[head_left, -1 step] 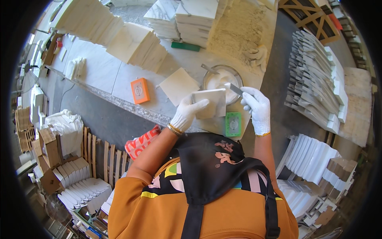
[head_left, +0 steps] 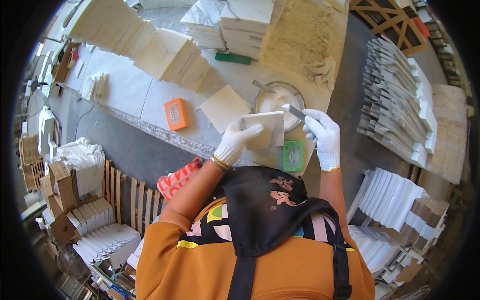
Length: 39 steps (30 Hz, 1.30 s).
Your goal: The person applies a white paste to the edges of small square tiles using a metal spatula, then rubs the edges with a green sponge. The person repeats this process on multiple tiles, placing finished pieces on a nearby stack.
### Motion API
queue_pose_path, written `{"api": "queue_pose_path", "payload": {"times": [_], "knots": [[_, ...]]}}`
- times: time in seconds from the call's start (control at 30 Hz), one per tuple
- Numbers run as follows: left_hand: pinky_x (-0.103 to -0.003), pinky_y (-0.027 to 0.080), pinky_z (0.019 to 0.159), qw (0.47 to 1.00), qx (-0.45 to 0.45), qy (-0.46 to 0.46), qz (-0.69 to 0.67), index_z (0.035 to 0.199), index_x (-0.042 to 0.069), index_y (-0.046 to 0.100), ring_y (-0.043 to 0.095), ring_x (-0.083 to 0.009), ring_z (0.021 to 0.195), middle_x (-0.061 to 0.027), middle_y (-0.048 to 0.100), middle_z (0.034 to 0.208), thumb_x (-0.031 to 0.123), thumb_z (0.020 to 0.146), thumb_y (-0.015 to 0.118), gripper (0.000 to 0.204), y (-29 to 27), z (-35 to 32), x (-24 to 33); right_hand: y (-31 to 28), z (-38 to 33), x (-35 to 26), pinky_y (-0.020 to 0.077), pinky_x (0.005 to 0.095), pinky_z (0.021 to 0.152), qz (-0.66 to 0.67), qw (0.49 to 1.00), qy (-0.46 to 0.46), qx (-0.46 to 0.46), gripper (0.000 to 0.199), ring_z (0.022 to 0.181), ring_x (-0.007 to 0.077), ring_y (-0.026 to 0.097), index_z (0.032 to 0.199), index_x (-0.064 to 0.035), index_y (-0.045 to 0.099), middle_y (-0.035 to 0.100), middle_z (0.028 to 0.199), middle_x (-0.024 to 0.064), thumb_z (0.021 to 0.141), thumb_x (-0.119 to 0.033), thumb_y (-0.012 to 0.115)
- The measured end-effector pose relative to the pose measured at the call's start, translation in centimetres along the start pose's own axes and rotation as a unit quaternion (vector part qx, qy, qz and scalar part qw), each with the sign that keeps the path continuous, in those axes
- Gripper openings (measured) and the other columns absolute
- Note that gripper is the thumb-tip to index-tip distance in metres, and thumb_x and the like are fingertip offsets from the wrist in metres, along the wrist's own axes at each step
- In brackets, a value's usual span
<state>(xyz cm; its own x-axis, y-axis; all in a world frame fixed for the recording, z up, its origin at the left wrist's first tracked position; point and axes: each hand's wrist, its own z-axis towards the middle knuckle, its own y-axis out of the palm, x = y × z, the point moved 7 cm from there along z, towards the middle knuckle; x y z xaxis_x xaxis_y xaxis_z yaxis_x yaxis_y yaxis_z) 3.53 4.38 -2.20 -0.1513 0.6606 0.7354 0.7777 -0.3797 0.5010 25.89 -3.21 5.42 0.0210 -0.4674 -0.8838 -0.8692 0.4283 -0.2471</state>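
Note:
My left hand [head_left: 235,143], in a white knitted glove, grips a square white stone tile [head_left: 270,129] by its left side, thumb across its face. In my gloved right hand [head_left: 323,134] is a putty knife [head_left: 295,112], its blade pointing left with a dab of white paste on the tip. The blade is just beyond the tile's right corner. Behind it stands a round metal bowl [head_left: 301,98] of white paste, with another spatula [head_left: 263,86] resting in it. A second tile [head_left: 225,107] lies flat beside the bowl.
On the stone-topped table [head_left: 125,102] are an orange box [head_left: 176,114], a green box [head_left: 293,156] near the front edge, and a dark green block [head_left: 233,58]. Tile stacks [head_left: 172,60] stand farther back. A crumpled glove [head_left: 325,72] lies at right; stone strips [head_left: 395,97] fill a rack beyond.

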Motion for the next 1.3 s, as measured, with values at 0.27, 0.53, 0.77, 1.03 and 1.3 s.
{"api": "queue_pose_path", "payload": {"times": [0.27,0.53,0.77,1.03,1.3], "knots": [[-0.029,0.05,0.081,1.0,0.009,0.009,0.028,0.125,-0.006,0.058,0.063,-0.0143,0.093,-0.0085,0.067,0.108,0.021,0.088,0.074,0.049,0.0,0.1,0.3,0.4,-1.2,-1.5,0.0479,0.0214,0.061,0.012,0.997,-0.081,-0.002,0.022,0.074,0.0069,0.063,0.112,-0.0027,0.072,0.069,0.09,0.0022,0.092,-0.006,0.063],[-0.031,0.051,0.089,1.0,0.008,0.012,0.015,0.127,-0.007,0.056,0.063,-0.0164,0.1,-0.0105,0.067,0.114,0.021,0.087,0.076,0.053,-0.4,0.2,-0.1,0.4,-1.6,-2.3,0.0482,0.0218,0.063,-0.009,0.994,-0.105,0.01,0.022,0.073,0.0066,0.061,0.111,-0.0017,0.072,0.069,0.091,0.0021,0.091,-0.002,0.064],[-0.026,0.052,0.073,0.999,0.013,0.024,0.045,0.122,-0.003,0.061,0.064,-0.0121,0.084,-0.007,0.069,0.104,0.021,0.091,0.069,0.04,0.0,0.1,0.4,-0.5,-1.1,-2.2,0.0523,0.0293,0.068,-0.147,0.953,-0.256,0.073,0.021,0.077,0.0175,0.068,0.108,-0.0037,0.072,0.072,0.091,0.0098,0.088,0.0,0.067],[-0.034,0.057,0.09,0.982,0.017,-0.084,-0.169,0.126,-0.006,0.056,0.069,-0.0203,0.101,-0.0121,0.068,0.114,0.014,0.093,0.068,0.04,2.0,-0.2,2.1,0.7,-1.4,-0.7,0.0548,0.0381,0.073,-0.372,0.862,-0.323,0.116,0.018,0.082,0.0309,0.068,0.104,-0.0169,0.074,0.072,0.092,0.009,0.087,-0.014,0.069],[-0.034,0.057,0.092,0.947,-0.077,-0.142,-0.278,0.127,-0.003,0.055,0.069,-0.0205,0.105,-0.0132,0.066,0.12,0.013,0.096,0.063,0.036,4.7,1.5,-1.3,1.9,-1.0,2.0,0.0547,0.0419,0.069,-0.434,0.861,-0.253,0.076,0.026,0.081,0.0309,0.069,0.109,-0.0232,0.07,0.072,0.089,0.009,0.086,-0.014,0.066]]}}
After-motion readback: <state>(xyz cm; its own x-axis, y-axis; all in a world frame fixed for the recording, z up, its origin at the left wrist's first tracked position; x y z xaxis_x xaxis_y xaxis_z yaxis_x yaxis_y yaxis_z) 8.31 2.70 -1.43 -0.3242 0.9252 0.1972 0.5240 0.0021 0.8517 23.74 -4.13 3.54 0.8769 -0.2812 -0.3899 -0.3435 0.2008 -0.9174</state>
